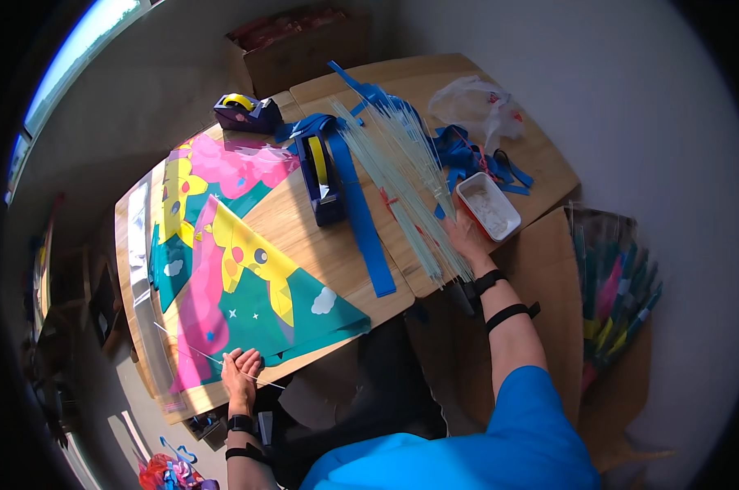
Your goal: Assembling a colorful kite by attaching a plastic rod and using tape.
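Tape dispensers [329,208] and thin rods [394,167] suggest a craft workshop.

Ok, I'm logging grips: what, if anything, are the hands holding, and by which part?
The left hand holds a thin white rod, just right of its middle. The right hand is at pale rods; any grip is unclear.

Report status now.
Left hand holds thin white rod. Right hand at pale slender rods. Triangular pink-green-yellow sheet at left hand. Dark-blue tape dispenser between sheet and rods.

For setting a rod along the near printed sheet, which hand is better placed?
Probably the left hand: it holds a thin rod at the printed sheet, while the right hand is at the rod pile.
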Motion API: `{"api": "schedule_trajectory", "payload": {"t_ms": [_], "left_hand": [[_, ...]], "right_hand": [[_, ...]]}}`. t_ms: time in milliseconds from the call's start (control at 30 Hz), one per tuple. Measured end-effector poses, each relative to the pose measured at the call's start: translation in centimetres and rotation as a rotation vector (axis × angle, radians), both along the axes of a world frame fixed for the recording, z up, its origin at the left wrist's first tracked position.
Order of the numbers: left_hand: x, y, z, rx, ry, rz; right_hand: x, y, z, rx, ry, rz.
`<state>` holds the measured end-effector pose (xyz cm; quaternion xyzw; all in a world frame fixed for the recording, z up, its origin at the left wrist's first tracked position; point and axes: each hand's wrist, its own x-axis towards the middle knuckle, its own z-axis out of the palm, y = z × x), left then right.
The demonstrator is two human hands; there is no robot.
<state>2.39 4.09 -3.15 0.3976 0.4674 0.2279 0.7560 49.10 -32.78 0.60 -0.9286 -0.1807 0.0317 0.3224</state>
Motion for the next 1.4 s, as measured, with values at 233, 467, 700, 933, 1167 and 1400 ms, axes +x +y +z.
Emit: {"api": "schedule_trajectory", "payload": {"t_ms": [233, 467, 700, 933, 1167, 1400], "left_hand": [[0.4, -0.1, 0.0, -0.025, -0.012, -0.010], [0.6, -0.3, 0.2, -0.022, 0.010, 0.005], [0.2, -0.2, 0.3, -0.007, 0.003, 0.005], [0.4, -0.1, -0.2, -0.017, 0.005, 0.008], [0.7, -0.2, 0.0, 0.000, -0.004, 0.003], [0.3, -0.2, 0.3, 0.009, 0.004, 0.011]], "right_hand": [[0.9, -2.7, -2.2, -0.245, -0.009, -0.057], [-1.1, -0.9, -2.0, -0.105, 0.114, 0.001], [-0.8, -2.1, -1.7, 0.001, 0.030, -0.056], [0.6, -3.9, -2.3, 0.167, -0.212, 0.096], [0.2, -4.4, -2.1, -0.092, 0.059, 0.100], [-0.1, 0.8, -1.3, -0.279, -0.003, -0.207]]}}
